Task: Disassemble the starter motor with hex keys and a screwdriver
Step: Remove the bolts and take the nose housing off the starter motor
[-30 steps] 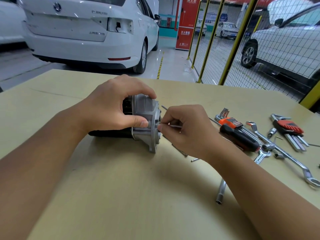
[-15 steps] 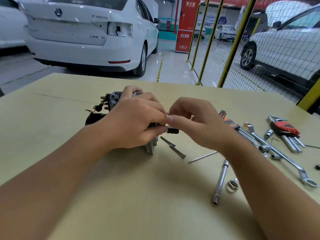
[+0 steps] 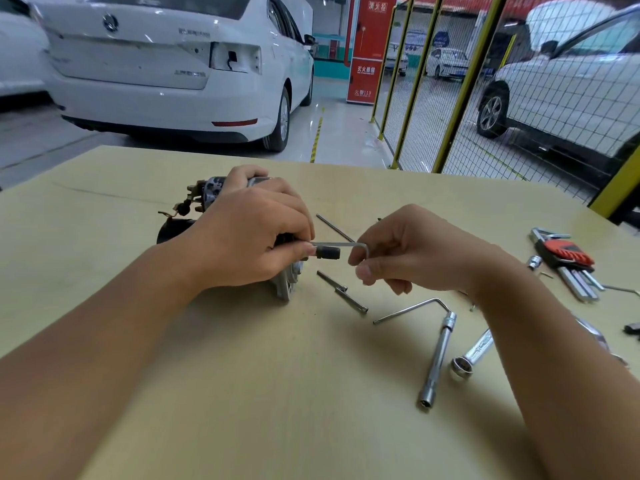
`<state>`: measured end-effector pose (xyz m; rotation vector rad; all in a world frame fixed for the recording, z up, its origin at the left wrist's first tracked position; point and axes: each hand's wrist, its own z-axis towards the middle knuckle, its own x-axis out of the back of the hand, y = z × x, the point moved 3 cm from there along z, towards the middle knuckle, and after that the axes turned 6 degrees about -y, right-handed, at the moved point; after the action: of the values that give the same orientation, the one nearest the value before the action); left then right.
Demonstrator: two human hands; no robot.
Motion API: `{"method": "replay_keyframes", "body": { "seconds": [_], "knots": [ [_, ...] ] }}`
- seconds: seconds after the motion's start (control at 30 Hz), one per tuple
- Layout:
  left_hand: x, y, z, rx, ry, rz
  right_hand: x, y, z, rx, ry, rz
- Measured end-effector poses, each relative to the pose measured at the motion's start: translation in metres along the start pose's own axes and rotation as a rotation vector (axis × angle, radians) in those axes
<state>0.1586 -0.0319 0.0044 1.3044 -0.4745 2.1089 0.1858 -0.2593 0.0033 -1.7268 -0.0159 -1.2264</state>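
The starter motor (image 3: 204,199) lies on its side on the tan table (image 3: 277,393), its black body to the left and its silver flange (image 3: 287,282) toward the right. My left hand (image 3: 252,233) grips it from above, covering most of it. A small dark shaft end (image 3: 327,252) sticks out to the right below my thumb. My right hand (image 3: 412,251) pinches the bent end of a silver hex key (image 3: 341,244), whose long arm runs left into the motor by my left fingers.
Two loose long bolts (image 3: 341,291) lie just right of the flange, with a thin rod (image 3: 334,227) behind. Another hex key (image 3: 412,308), a socket wrench (image 3: 436,362) and a ring spanner (image 3: 467,358) lie under my right forearm. A red-handled hex key set (image 3: 564,261) lies far right.
My right hand has drawn back to the right and now holds the hex key by its bend. The left hand keeps its grip on the motor, which has hardly shifted.
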Motion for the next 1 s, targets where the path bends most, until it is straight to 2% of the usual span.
{"method": "replay_keyframes", "body": {
  "seconds": [0.27,0.37,0.43,0.5,0.67,1.0],
  "knots": [
    [0.000,-0.003,-0.001,0.003,-0.010,0.002,-0.001,0.000,0.003,0.006,0.115,-0.206],
    [0.000,-0.004,-0.001,0.001,-0.020,0.006,-0.002,-0.003,0.004,0.069,0.167,-0.353],
    [0.000,-0.003,-0.001,0.005,-0.010,0.009,0.000,-0.006,0.004,0.092,0.198,-0.363],
    [0.000,-0.003,0.000,0.015,0.003,0.012,0.001,-0.006,0.003,0.040,0.188,-0.213],
    [-0.001,-0.003,-0.001,0.016,0.012,0.016,-0.005,0.005,0.002,-0.279,0.078,0.166],
    [-0.001,-0.003,-0.002,0.018,0.011,0.030,-0.017,0.011,0.007,-0.463,-0.019,0.520]
  ]
}}
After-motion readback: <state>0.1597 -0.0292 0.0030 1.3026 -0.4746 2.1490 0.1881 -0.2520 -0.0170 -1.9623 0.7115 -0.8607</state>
